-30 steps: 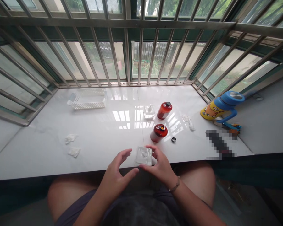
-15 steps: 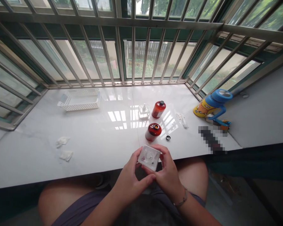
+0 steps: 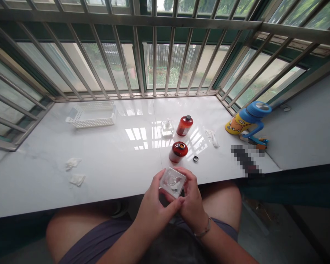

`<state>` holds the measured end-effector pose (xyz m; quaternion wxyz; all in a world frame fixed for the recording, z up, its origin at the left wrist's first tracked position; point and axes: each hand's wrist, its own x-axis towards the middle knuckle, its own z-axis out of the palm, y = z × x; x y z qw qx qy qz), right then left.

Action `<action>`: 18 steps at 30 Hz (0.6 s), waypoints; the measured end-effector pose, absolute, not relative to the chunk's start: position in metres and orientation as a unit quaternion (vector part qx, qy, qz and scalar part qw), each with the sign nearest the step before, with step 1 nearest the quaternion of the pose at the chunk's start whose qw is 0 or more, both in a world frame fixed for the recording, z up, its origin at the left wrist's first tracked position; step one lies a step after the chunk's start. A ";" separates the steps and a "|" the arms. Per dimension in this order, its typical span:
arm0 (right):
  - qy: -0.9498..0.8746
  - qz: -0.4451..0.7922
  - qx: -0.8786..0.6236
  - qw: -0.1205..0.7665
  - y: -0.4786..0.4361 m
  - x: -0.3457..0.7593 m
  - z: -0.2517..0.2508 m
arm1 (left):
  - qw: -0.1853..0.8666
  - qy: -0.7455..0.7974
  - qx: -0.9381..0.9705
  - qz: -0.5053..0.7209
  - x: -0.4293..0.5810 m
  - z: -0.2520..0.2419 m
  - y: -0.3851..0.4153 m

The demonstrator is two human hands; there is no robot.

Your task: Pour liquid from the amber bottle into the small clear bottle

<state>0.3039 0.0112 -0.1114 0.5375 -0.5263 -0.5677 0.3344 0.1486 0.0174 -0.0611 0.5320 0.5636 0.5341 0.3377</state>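
Note:
Both my hands hold a small clear square plastic container (image 3: 172,181) just above the near edge of the white counter (image 3: 112,157). My left hand (image 3: 155,209) wraps its left side and bottom, thumb across the front. My right hand (image 3: 191,200) grips its right side, fingers curled. Beyond it stands an open amber bottle (image 3: 178,151), with its small black cap (image 3: 195,158) lying to the right. A second, capped amber bottle (image 3: 184,125) stands farther back beside a small clear glass bottle (image 3: 167,128).
A white slotted basket (image 3: 92,114) sits at the back left. Two crumpled white wrappers (image 3: 74,170) lie at the left. Another white wrapper (image 3: 212,138) and a blue-and-yellow cartoon bottle (image 3: 247,119) are on the right. Metal window bars (image 3: 154,51) close off the back.
My left hand has closed onto the clear container, which was held by the right hand alone. Both hands lifted it off the counter edge and tilted it toward me.

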 end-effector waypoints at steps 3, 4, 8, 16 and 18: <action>-0.573 0.331 -0.511 0.549 0.012 0.305 -0.109 | 0.530 0.537 0.562 0.340 0.149 -0.058 0.017; -0.578 0.335 -0.502 0.549 0.012 0.306 -0.108 | 0.532 0.536 0.558 0.344 0.149 -0.057 0.017; -0.606 0.378 -0.454 0.533 0.015 0.312 -0.100 | 0.535 0.532 0.553 0.352 0.143 -0.052 0.021; -0.617 0.429 -0.467 0.467 0.025 0.322 -0.092 | 0.523 0.518 0.584 0.342 0.134 -0.050 0.028; -0.609 0.439 -0.467 0.467 0.025 0.322 -0.093 | 0.528 0.519 0.580 0.340 0.136 -0.050 0.027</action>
